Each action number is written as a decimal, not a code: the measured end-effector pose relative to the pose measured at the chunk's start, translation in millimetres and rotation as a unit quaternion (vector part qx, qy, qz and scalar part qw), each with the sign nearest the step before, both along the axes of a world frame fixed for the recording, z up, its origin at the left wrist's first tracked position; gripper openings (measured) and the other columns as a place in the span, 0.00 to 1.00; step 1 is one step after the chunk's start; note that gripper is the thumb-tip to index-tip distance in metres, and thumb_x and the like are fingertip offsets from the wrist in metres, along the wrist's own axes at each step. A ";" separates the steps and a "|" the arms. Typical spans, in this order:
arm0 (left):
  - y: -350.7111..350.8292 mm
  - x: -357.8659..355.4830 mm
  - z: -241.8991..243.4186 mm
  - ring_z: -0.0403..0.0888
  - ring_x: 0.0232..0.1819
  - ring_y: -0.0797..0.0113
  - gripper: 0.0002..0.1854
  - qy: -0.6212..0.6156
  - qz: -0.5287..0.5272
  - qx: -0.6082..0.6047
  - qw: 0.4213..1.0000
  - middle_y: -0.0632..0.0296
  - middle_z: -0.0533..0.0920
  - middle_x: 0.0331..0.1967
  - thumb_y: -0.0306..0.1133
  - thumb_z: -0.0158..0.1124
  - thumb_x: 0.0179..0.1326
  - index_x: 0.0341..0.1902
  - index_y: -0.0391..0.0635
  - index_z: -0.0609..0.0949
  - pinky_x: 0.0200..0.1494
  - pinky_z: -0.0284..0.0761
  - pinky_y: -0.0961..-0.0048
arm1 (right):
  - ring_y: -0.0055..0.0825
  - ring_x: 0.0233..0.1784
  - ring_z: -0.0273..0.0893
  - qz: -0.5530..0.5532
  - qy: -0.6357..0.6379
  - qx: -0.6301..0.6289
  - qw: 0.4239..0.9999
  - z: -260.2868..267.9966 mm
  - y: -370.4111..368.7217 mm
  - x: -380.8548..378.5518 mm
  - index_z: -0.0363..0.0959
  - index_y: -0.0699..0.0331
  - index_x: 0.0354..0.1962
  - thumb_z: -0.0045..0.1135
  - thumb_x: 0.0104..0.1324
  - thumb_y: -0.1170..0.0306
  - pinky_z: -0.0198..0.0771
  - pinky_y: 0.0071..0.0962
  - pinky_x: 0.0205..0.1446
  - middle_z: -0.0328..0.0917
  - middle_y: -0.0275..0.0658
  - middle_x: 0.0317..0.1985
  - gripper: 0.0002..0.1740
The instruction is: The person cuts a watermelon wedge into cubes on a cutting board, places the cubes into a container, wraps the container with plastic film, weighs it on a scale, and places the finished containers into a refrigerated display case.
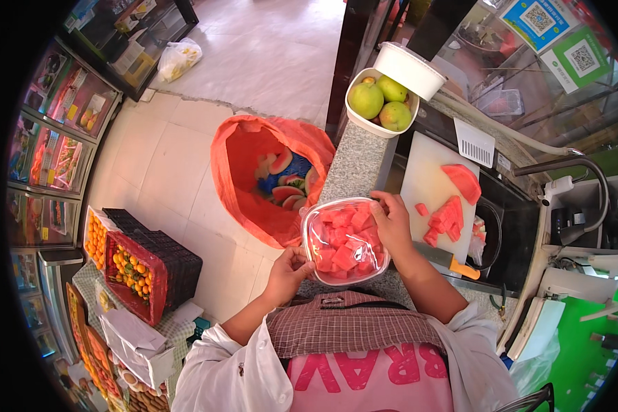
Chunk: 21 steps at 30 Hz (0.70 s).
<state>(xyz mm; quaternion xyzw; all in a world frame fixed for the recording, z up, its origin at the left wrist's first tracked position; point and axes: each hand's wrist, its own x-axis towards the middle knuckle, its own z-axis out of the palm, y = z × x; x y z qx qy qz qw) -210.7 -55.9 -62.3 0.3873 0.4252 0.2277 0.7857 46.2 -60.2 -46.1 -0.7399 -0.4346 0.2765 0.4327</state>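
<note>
A clear plastic container [346, 242] full of watermelon cubes sits in front of me, its transparent lid on top. My left hand [290, 270] pinches the near left corner of its rim. On the far right side, my right hand [391, 221] holds the edge with thumb and fingers. Cut watermelon chunks [445, 221] and a larger watermelon piece [462, 183] lie on a white cutting board [422, 170] to the right. A knife with an orange handle [464, 268] rests across the board's near end.
An orange-red sack [226, 190] holding watermelon rinds [288, 193] stands left of the stone counter [360, 159]. A white tub of green fruit [353, 116] is at the counter's far end. A faucet [592, 165] curves over the sink at right. Crates of oranges [180, 262] stand at left.
</note>
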 end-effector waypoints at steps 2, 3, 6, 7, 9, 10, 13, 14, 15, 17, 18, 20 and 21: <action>-9.6 -1.5 -2.8 0.78 0.33 0.72 0.11 -0.012 0.010 -0.032 0.999 0.62 0.76 0.35 0.20 0.59 0.60 0.43 0.38 0.69 0.39 0.77 0.74 | 0.30 0.35 0.71 0.027 -0.013 -0.003 1.000 1.7 -1.7 2.7 0.76 0.62 0.45 0.56 0.63 0.64 0.68 0.27 0.42 0.68 0.40 0.35 0.14; -12.8 -1.9 -5.7 0.78 0.34 0.71 0.11 -0.038 0.014 -0.025 0.999 0.61 0.76 0.35 0.19 0.59 0.59 0.43 0.38 0.69 0.40 0.78 0.73 | 0.31 0.35 0.71 0.035 -0.036 0.004 0.999 2.3 -3.6 3.8 0.76 0.62 0.44 0.56 0.64 0.64 0.68 0.28 0.42 0.68 0.40 0.35 0.14; -19.1 -1.9 -14.3 0.78 0.37 0.70 0.13 -0.063 0.016 -0.036 0.997 0.61 0.76 0.36 0.17 0.60 0.58 0.44 0.39 0.68 0.42 0.79 0.71 | 0.34 0.37 0.72 0.051 -0.082 0.012 0.995 3.7 -8.0 4.5 0.76 0.62 0.44 0.56 0.64 0.64 0.69 0.29 0.43 0.69 0.41 0.36 0.14; -19.1 -2.0 -16.5 0.78 0.38 0.70 0.14 -0.060 0.009 -0.037 0.997 0.61 0.76 0.36 0.17 0.60 0.57 0.44 0.39 0.68 0.43 0.79 0.70 | 0.35 0.37 0.72 0.052 -0.097 0.023 0.994 3.8 -7.5 3.7 0.76 0.62 0.43 0.55 0.64 0.63 0.69 0.29 0.43 0.69 0.41 0.36 0.14; -18.2 -1.4 -18.1 0.77 0.39 0.70 0.14 -0.062 0.005 -0.044 0.997 0.61 0.76 0.36 0.16 0.60 0.57 0.44 0.39 0.68 0.44 0.78 0.71 | 0.36 0.37 0.73 0.050 -0.117 0.039 0.991 3.2 -5.0 2.4 0.76 0.63 0.43 0.55 0.64 0.63 0.69 0.30 0.42 0.70 0.42 0.36 0.14; -16.5 -0.8 -17.5 0.77 0.40 0.71 0.14 -0.065 0.009 -0.050 0.997 0.62 0.76 0.36 0.16 0.60 0.57 0.43 0.40 0.68 0.44 0.78 0.72 | 0.37 0.37 0.73 0.048 -0.121 0.043 0.991 2.7 -3.3 2.1 0.76 0.63 0.42 0.55 0.65 0.63 0.69 0.30 0.42 0.70 0.41 0.36 0.14; -6.3 1.3 -10.5 0.76 0.39 0.73 0.14 -0.052 -0.005 -0.025 0.998 0.63 0.76 0.36 0.17 0.61 0.56 0.43 0.41 0.69 0.43 0.76 0.74 | 0.37 0.37 0.73 0.052 -0.123 0.065 0.989 -1.7 3.2 4.0 0.77 0.63 0.42 0.54 0.65 0.64 0.69 0.30 0.41 0.71 0.41 0.35 0.13; -0.1 2.4 -7.5 0.76 0.38 0.74 0.14 -0.015 -0.019 -0.029 0.999 0.63 0.76 0.36 0.17 0.61 0.56 0.42 0.41 0.69 0.43 0.75 0.75 | 0.37 0.37 0.73 0.053 -0.122 0.075 0.988 -3.8 5.2 5.4 0.77 0.63 0.42 0.54 0.65 0.65 0.69 0.30 0.41 0.72 0.40 0.35 0.12; 6.8 4.5 -4.7 0.75 0.35 0.75 0.13 -0.027 -0.007 -0.010 1.000 0.64 0.76 0.34 0.18 0.61 0.56 0.42 0.41 0.69 0.39 0.74 0.77 | 0.36 0.36 0.73 0.061 -0.104 0.080 0.989 -6.2 7.0 6.9 0.77 0.63 0.42 0.53 0.65 0.65 0.69 0.30 0.41 0.72 0.40 0.35 0.12; 21.5 8.8 -0.1 0.74 0.30 0.77 0.12 -0.007 0.014 0.003 1.000 0.66 0.75 0.31 0.18 0.61 0.56 0.41 0.42 0.69 0.32 0.73 0.79 | 0.36 0.36 0.73 0.079 -0.066 0.092 0.990 -11.0 11.9 9.3 0.77 0.63 0.42 0.51 0.66 0.66 0.69 0.29 0.41 0.73 0.40 0.34 0.12; 26.8 9.2 2.6 0.74 0.39 0.76 0.13 -0.002 0.004 -0.026 1.000 0.64 0.76 0.39 0.20 0.58 0.57 0.45 0.41 0.70 0.43 0.71 0.77 | 0.35 0.36 0.74 0.086 -0.061 0.085 0.991 -12.5 12.9 9.7 0.77 0.63 0.43 0.50 0.67 0.66 0.69 0.29 0.41 0.73 0.41 0.34 0.12; 31.4 16.0 4.1 0.73 0.42 0.75 0.13 -0.015 0.047 -0.006 0.999 0.62 0.75 0.42 0.20 0.54 0.58 0.47 0.40 0.69 0.46 0.70 0.77 | 0.34 0.36 0.74 0.099 -0.047 0.081 0.991 -13.8 13.1 8.8 0.77 0.64 0.44 0.48 0.68 0.66 0.68 0.28 0.42 0.74 0.41 0.34 0.13; 32.8 20.9 2.6 0.73 0.44 0.75 0.13 -0.019 0.067 0.002 0.998 0.62 0.75 0.43 0.20 0.52 0.59 0.49 0.40 0.69 0.47 0.69 0.77 | 0.34 0.36 0.74 0.097 -0.016 0.070 0.993 -14.0 12.1 6.8 0.76 0.64 0.44 0.48 0.68 0.66 0.68 0.27 0.42 0.74 0.41 0.33 0.14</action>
